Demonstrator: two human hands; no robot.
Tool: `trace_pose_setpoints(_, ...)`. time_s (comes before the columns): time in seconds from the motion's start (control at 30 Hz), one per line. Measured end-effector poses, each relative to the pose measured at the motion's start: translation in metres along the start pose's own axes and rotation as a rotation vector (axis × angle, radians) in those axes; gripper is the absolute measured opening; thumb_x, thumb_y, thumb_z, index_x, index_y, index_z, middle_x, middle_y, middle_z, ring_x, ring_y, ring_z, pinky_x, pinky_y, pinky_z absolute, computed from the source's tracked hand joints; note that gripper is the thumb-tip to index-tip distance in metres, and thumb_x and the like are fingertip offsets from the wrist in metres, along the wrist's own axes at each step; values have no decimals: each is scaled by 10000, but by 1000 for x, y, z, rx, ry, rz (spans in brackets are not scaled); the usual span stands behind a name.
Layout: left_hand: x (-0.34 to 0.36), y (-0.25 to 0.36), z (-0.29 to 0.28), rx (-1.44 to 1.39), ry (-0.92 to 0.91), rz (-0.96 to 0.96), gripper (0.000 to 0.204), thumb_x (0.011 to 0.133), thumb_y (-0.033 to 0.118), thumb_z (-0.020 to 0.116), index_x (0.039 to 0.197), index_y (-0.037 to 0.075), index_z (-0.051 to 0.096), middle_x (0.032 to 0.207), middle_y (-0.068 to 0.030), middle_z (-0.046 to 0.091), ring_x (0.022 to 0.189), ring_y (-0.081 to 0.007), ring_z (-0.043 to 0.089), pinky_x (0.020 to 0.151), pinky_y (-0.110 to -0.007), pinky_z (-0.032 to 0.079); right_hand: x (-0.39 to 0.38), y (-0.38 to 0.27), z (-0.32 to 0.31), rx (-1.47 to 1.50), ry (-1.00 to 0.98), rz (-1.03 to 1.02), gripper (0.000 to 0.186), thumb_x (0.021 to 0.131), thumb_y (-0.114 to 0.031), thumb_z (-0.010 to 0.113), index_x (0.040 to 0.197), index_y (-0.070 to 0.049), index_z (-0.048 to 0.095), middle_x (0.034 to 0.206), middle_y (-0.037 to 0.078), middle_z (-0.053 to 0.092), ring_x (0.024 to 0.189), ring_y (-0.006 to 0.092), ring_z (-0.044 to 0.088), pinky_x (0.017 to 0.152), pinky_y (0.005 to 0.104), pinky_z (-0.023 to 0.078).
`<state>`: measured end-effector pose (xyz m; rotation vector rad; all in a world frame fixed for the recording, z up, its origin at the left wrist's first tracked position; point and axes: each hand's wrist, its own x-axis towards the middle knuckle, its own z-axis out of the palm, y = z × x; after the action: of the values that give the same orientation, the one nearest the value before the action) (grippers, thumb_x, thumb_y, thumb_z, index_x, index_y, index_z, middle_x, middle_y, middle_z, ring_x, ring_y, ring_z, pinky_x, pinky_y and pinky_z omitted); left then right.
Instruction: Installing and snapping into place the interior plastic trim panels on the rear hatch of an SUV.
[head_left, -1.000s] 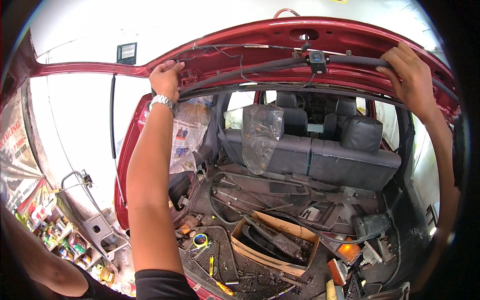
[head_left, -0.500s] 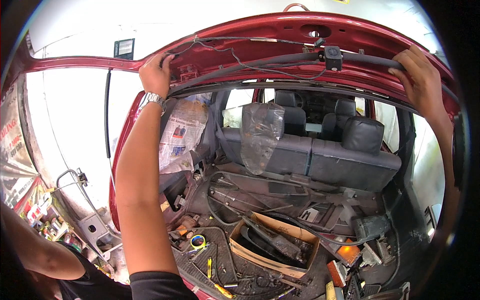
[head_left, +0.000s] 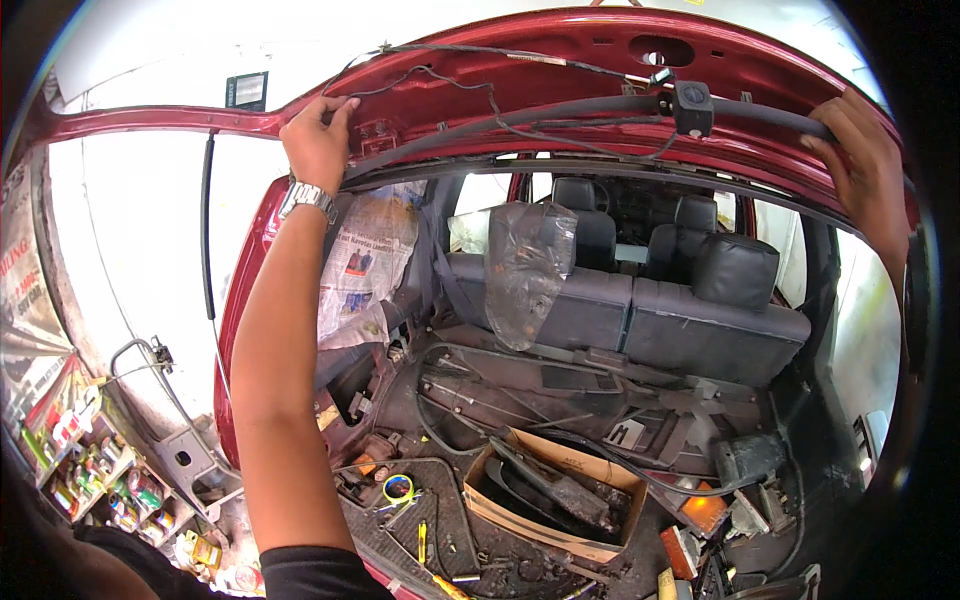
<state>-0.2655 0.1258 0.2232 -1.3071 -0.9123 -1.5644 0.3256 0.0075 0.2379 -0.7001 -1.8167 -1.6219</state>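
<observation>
My left hand (head_left: pixel 318 142) is raised to the left part of the open red tailgate (head_left: pixel 590 45), with thumb and fingers pinched on a thin black cable (head_left: pixel 455 85). This cable runs along the inner face of the tailgate and loops down in the middle. My right hand (head_left: pixel 865 155) is at the right end, its fingers closed round a long dark grey strip (head_left: pixel 755 113). A square black box (head_left: pixel 692 110) sits on the strip, right of centre. Both arms reach up; a metal watch (head_left: pixel 307 200) is on my left wrist.
Below is the cargo area, with a cardboard box (head_left: pixel 545 540) of black parts, a yellow tape roll (head_left: pixel 398 488), a screwdriver (head_left: pixel 422 542) and loose lamps (head_left: pixel 704 508). Grey rear seats (head_left: pixel 570 300) stand behind. A gas strut (head_left: pixel 209 230) and shelves of cans (head_left: pixel 110 480) are at left.
My left fingers have shifted slightly and the cable's loop near them has changed shape. The strip and box appear slightly further right. A bare arm at lower left has mostly left view.
</observation>
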Motion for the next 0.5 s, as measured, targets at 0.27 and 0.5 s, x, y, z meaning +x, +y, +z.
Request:
trace_pose_setpoints(0.27, 3, 5, -9, 239, -113, 135, 241, 957, 275, 724, 1022, 57, 802, 932, -184, 760, 842, -350, 742, 760, -411, 571, -3, -4, -2, -24, -42, 39, 211, 854, -60, 760, 1000, 4, 621, 896, 141, 561, 846, 318, 592, 743, 437, 462)
trace_pose_setpoints(0.5, 10, 21, -20, 429, -263, -4, 238, 970, 306, 690, 1042, 113, 809, 896, -170, 757, 844, -367, 737, 758, -452, 570, -4, -4, 0, 7, -16, 40, 212, 846, -63, 766, 991, 1, 624, 883, 144, 562, 848, 332, 589, 743, 438, 464)
